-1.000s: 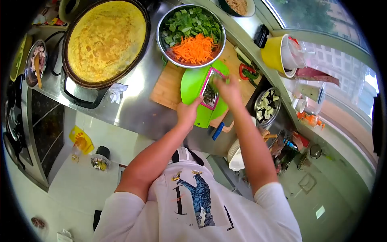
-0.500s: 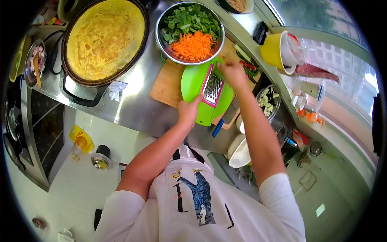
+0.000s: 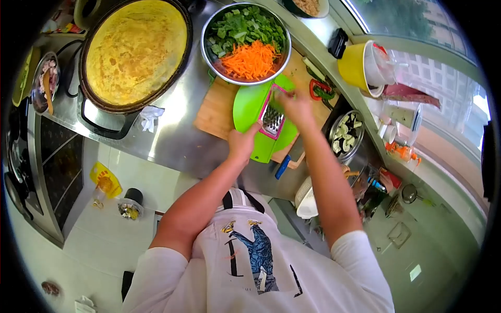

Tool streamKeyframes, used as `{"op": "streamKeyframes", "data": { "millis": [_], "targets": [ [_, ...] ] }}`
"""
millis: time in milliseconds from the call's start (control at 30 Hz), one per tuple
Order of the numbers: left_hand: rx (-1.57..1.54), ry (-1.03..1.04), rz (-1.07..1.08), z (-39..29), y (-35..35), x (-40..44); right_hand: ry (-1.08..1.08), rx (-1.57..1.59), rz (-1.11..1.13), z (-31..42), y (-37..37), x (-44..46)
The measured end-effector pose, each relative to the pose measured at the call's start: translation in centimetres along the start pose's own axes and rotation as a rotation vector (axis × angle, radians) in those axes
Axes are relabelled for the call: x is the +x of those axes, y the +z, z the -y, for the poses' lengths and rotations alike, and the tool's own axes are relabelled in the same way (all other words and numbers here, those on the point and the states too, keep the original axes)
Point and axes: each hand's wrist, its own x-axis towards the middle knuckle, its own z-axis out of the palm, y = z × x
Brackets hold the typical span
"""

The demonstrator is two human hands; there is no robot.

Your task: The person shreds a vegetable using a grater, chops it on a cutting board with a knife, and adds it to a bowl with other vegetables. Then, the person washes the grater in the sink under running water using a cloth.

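Observation:
A grater [image 3: 272, 121] with a pink-edged metal face and a green frame rests across a bright green tray or mat [image 3: 244, 107]. My left hand [image 3: 242, 143] is closed on the grater's near side edge. Over the upper part of the metal face is my right hand [image 3: 295, 108], fingers curled and slightly blurred; a greenish patch shows under them, but I cannot make out what they hold. Just beyond the grater stands a steel bowl [image 3: 207, 61] with chopped green leaves [image 3: 245, 26] and shredded carrot [image 3: 250, 60]. Under the green tray lies a wooden cutting board [image 3: 211, 109].
At left is a round pan [image 3: 83, 83] with a large yellow pancake [image 3: 135, 49], beside a crumpled white tissue [image 3: 151, 117]. Cut red and green peppers [image 3: 321, 90], a bowl of sliced vegetables [image 3: 360, 136] and a blue-handled tool [image 3: 283, 167] lie at right.
My right hand has moved slightly left and toward me along the grater, uncovering more of the peppers. My left hand stays on the grater's edge.

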Motion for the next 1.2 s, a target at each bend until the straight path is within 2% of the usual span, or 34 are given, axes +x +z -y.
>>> {"op": "streamKeyframes", "data": {
  "millis": [33,67,133,167,200,300,333,400,600,800,833,967,1067,1200],
  "targets": [
    [-0.016,-0.034,0.016,0.2,0.0,-0.1,0.045,0.074,0.028,1.7,-1.0,1.7],
    [-0.038,-0.058,0.035,0.2,0.1,-0.2,0.135,0.009,0.102,1.5,-1.5,4.6],
    [-0.073,-0.066,0.059,0.0,0.3,-0.5,-0.007,0.064,-0.047,-0.1,-1.9,6.5],
    [-0.078,-0.074,0.043,-0.3,0.4,-0.3,0.101,0.148,-0.01,-0.3,-2.7,6.6],
    [-0.081,-0.1,0.016,-0.2,0.2,-0.5,0.225,0.225,0.043,-0.2,-3.5,4.5],
    [-0.109,-0.152,0.066,-0.3,-0.1,-1.1,0.24,0.643,0.177,-2.6,-5.3,-0.1],
    [-0.109,-0.15,0.071,-0.6,0.1,-1.5,0.237,0.644,0.171,-3.2,-5.7,-1.8],
    [-0.145,-0.228,0.07,-1.0,0.4,-2.7,0.255,0.841,0.134,-4.3,-6.2,-4.8],
    [-0.121,-0.144,0.099,1.2,0.9,-4.1,0.202,1.07,0.081,-7.0,-7.0,-10.4],
    [-0.2,-0.04,-0.032,1.8,3.6,-4.0,0.22,1.07,0.075,-8.7,-6.9,-12.7],
    [-0.157,0.007,-0.004,1.2,3.8,-4.5,0.209,1.103,0.068,-8.8,-6.9,-13.2],
    [-0.121,-0.018,-0.034,1.7,4.2,-4.0,0.154,1.196,0.086,-9.4,-7.3,-13.8],
    [-0.193,-0.011,0.021,2.7,4.0,-5.4,0.13,1.238,0.121,-10.5,-7.8,-15.1],
    [0.087,0.115,0.005,3.2,4.7,-7.5,0.091,1.29,0.117,-11.4,-8.5,-15.7]
  ]
}}
